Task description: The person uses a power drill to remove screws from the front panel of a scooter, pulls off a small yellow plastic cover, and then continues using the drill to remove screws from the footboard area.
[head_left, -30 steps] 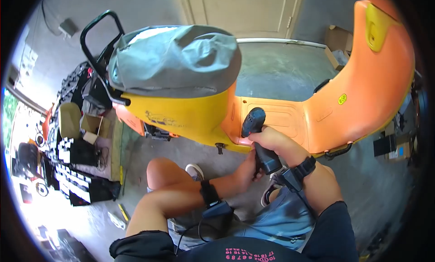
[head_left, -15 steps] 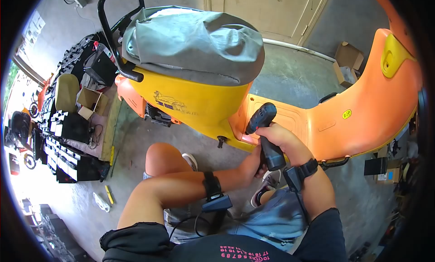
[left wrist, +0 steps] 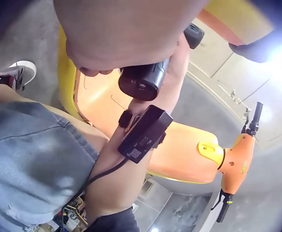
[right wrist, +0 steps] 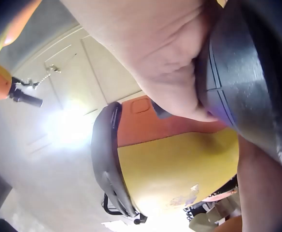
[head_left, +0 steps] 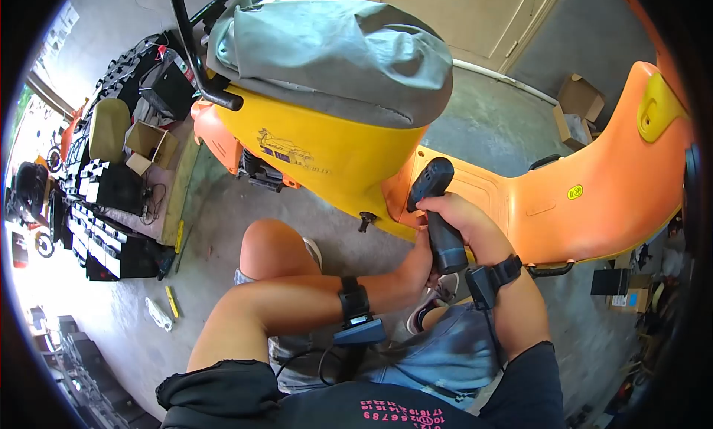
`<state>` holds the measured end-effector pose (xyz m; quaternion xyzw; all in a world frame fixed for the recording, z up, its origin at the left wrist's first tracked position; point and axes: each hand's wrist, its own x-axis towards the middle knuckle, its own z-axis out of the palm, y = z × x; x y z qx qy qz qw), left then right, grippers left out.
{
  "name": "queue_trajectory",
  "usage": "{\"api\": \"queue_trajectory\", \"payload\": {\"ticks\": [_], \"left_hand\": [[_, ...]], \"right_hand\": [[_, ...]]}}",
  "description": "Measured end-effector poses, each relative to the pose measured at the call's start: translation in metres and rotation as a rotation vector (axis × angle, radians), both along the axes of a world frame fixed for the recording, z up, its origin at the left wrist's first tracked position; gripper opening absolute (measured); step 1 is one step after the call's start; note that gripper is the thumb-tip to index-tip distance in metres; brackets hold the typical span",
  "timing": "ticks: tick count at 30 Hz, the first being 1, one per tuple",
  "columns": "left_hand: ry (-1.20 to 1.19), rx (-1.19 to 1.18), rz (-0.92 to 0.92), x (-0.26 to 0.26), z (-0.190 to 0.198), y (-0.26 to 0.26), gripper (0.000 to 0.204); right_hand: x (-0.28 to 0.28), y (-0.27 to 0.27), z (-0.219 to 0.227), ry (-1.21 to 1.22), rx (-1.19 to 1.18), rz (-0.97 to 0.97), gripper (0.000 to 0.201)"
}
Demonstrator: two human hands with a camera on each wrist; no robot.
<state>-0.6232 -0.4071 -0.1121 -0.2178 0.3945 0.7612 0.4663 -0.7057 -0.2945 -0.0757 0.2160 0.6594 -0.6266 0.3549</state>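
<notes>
Held in front of a yellow and orange scooter (head_left: 334,143) is a dark cordless drill (head_left: 448,245), its head upward and its base toward me. My right hand (head_left: 462,215) grips its handle, the thumb lying across near the head. Against the drill's left side, my left hand (head_left: 418,262) curls with its thumb near the drill's front end; its fingers are partly hidden behind the drill. In the left wrist view the drill's round base (left wrist: 143,82) shows below my left hand (left wrist: 124,36). The right wrist view has my right hand (right wrist: 163,63) around the dark handle.
The scooter's seat has a grey cover (head_left: 327,58). Left of it lie several black-and-white boxes (head_left: 111,232) and an open carton (head_left: 151,143). A yellow-handled tool (head_left: 172,301) is on the floor. Another carton (head_left: 579,106) stands by the far wall, near a door (head_left: 453,17).
The head view has shifted, so the scooter sits farther right and the seat higher in frame. Both hands stay at the drill, which appears slightly higher and farther right.
</notes>
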Motion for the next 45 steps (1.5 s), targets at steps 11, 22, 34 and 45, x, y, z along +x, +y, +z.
{"api": "queue_trajectory", "payload": {"ticks": [11,22,34,45], "left_hand": [[0.162,0.044,-0.022,-0.003,0.003,-0.005,0.059],[0.057,0.024,0.02,-0.002,-0.004,-0.003,0.062],[0.008,0.084,-0.05,-0.006,0.008,-0.006,0.056],[0.353,-0.053,-0.388,-0.002,-0.035,-0.008,0.03]], "right_hand": [[-0.001,0.0,0.007,0.021,0.095,0.022,0.028],[0.005,-0.007,0.021,0.019,0.034,-0.083,0.028],[0.008,0.011,0.008,0.155,-0.026,-0.04,0.033],[-0.007,0.082,-0.027,0.507,0.915,0.095,0.08]]}}
